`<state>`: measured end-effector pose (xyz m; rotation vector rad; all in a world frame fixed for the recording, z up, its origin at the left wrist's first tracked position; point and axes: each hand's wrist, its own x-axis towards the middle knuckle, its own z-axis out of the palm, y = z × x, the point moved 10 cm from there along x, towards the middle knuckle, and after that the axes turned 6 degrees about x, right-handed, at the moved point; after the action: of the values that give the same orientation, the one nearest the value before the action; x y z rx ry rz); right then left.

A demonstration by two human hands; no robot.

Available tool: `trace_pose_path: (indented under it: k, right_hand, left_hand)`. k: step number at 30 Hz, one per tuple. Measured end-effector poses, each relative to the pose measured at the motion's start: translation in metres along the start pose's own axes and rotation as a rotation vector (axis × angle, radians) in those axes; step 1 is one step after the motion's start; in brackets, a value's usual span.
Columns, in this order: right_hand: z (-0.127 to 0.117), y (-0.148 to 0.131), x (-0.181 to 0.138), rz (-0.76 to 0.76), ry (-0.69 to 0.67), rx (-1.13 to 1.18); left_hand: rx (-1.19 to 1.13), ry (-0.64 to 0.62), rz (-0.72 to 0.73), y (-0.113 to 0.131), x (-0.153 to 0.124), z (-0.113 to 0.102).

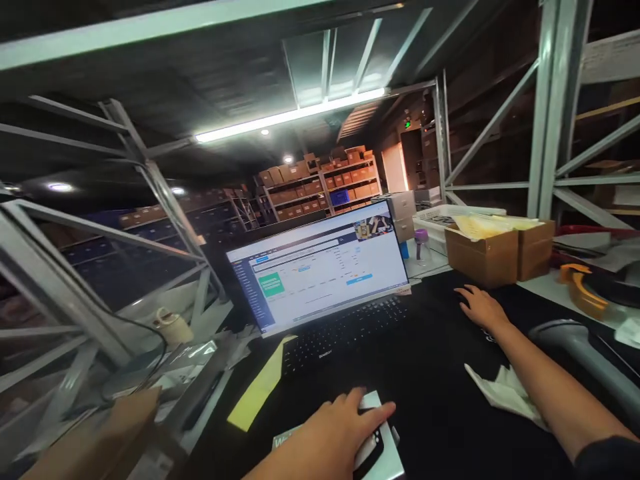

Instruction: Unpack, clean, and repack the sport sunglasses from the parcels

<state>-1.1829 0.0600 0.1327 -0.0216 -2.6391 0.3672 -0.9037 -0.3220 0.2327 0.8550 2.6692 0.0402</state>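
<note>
My left hand [336, 430] lies at the bottom centre, fingers curled over a small white and black device [373, 448] that rests on a pale flat packet [387, 467]. My right hand [479, 307] rests palm down on the black desk mat [440, 373], fingers stretched out and slightly apart, to the right of the black keyboard [345, 333]. Whether a dark mouse lies under it I cannot tell. Behind the keyboard a lit monitor [320, 270] shows a form page.
A crumpled white paper [503, 392] lies by my right forearm. A grey barcode scanner [570, 333], an orange tape dispenser [580, 288] and open cardboard boxes [483, 260] stand at the right. A yellow slip [260, 388] and a tape roll [173, 327] lie left. Metal racking surrounds the desk.
</note>
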Motion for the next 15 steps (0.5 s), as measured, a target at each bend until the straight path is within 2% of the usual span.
trace_pose_path:
  k: [3,5,7,9,12,13,15]
  right_hand:
    - [0.006,0.006,0.002,-0.019,0.031,-0.018]
    - [0.009,0.01,0.003,-0.032,0.046,-0.027]
    - [0.012,0.013,0.004,-0.043,0.053,-0.035]
    - [0.015,0.016,0.006,-0.051,0.05,-0.04]
    - [0.018,0.019,0.008,-0.048,0.042,-0.046]
    - [0.018,0.02,0.008,-0.043,0.04,-0.048]
    - [0.017,0.021,0.008,-0.04,0.037,-0.047]
  left_hand:
    - [0.071,0.007,0.026,0.004,0.003,-0.003]
    - [0.048,0.082,0.018,-0.001,0.001,-0.011]
    - [-0.04,0.208,-0.049,-0.017,-0.007,-0.025]
    - [-0.202,0.408,-0.153,-0.044,-0.022,-0.041]
    - [-0.669,0.766,-0.303,-0.096,-0.052,-0.051]
    - [-0.891,0.872,-0.328,-0.112,-0.06,-0.044]
    - [-1.385,0.999,-0.378,-0.138,-0.067,-0.012]
